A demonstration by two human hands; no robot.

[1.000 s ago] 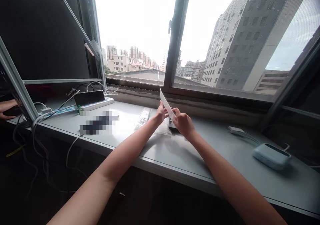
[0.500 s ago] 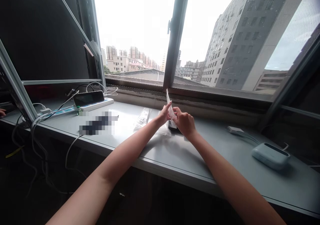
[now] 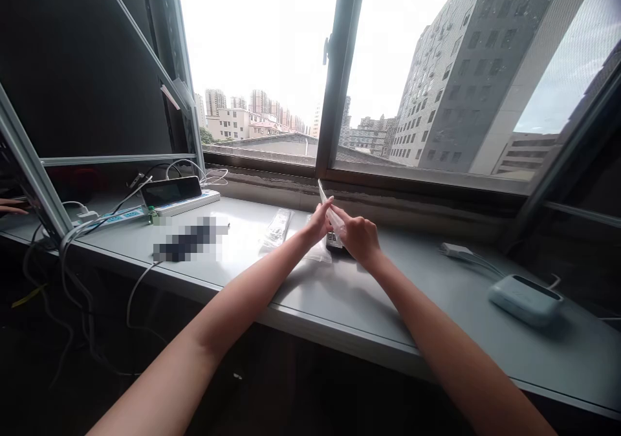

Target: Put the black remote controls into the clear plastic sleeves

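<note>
A thin whitish plastic bag (image 3: 336, 220) is held up between both hands above the grey desk. My left hand (image 3: 319, 221) pinches its left side, thumb up. My right hand (image 3: 359, 235) grips its right side, fingers bent toward the left hand. Below and between the hands lies a dark object with small keys (image 3: 333, 242), partly hidden by the right hand. Clear plastic packets (image 3: 277, 229) lie on the desk, left of my left hand.
On the left are a phone (image 3: 172, 191) leaning on a white power strip (image 3: 210, 196), cables, a small green bottle (image 3: 152, 215) and a blurred dark item. A pale blue device (image 3: 526, 300) and white plug (image 3: 456, 250) lie right. Another person's hand (image 3: 12, 207) shows far left.
The bag's upper tip has moved slightly down and left, and my right fingers have straightened toward my left hand. More of the keyed object shows. The other person's hand reaches farther in.
</note>
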